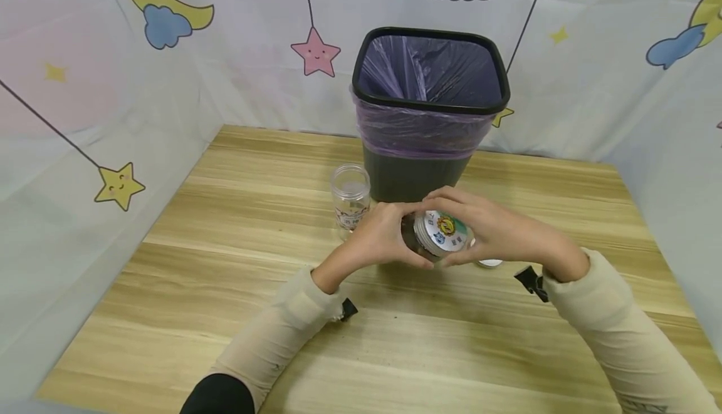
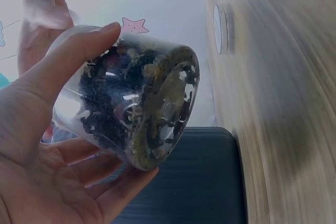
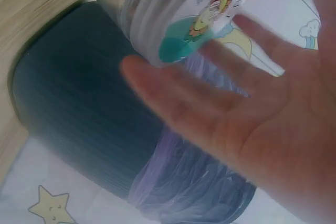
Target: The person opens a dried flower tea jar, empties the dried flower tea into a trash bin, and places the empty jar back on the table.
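Note:
My left hand grips a clear plastic jar of dark, dried-looking pieces mixed with tan bits. The jar is tilted, its base toward the left wrist camera and its lid turned toward my right hand. That lid carries a printed sun face and a green patch. Around the lid my right hand is spread, its fingers fairly straight; in the right wrist view they show close beside the rim without curling onto it. An uncovered clear jar with a printed label stands left of the hands.
Behind the hands stands a dark bin lined with a purple bag. A white-rimmed round lid lies on the wooden table, partly hidden under my right hand. Printed cloth closes off the back and sides.

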### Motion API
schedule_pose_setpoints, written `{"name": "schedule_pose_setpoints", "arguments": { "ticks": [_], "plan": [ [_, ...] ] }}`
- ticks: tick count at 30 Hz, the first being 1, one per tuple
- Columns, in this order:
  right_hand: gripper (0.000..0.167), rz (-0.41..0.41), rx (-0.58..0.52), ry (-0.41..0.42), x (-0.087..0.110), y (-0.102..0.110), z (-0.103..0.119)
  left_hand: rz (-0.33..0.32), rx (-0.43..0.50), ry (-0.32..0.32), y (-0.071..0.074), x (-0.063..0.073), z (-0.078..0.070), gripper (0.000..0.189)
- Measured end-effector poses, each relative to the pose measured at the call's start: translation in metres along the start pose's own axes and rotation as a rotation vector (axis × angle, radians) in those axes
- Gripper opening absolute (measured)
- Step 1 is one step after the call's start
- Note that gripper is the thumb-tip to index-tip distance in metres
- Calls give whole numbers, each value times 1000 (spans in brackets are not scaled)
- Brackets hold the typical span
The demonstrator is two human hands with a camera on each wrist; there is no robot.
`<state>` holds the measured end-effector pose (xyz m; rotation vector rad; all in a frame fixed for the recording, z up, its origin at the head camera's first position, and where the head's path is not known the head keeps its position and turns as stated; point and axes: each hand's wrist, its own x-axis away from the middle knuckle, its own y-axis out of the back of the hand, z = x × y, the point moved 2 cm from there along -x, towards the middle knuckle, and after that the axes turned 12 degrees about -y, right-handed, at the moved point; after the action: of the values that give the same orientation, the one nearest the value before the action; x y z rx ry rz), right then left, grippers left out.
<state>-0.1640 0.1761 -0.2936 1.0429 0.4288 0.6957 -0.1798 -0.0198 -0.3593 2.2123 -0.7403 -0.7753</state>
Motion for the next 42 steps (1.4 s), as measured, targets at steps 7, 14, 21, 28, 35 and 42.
{"name": "schedule_pose_setpoints", "arguments": {
  "ticks": [7,14,21,28,35,42],
  "plan": [
    [79,-18,73,-290,-4,-14,4,-17,8,-3,0,1,1,92],
    [63,-90,69,-156,-7,-16,0,4,-16,1,-1,3,1,97],
    [65,-59,-9,69,-7,-10,-4,7,-18,-4,0,5,2,91],
    [66,-34,-45,49,-3,-4,-6,16,11,10,1,6,4,92],
    [69,-62,-61,-1,3,2,-15,42,33,10,1,9,7,91],
    [72,-93,-99,-106,7,2,-37,75,26,-2,4,11,9,90]
  ]
}}
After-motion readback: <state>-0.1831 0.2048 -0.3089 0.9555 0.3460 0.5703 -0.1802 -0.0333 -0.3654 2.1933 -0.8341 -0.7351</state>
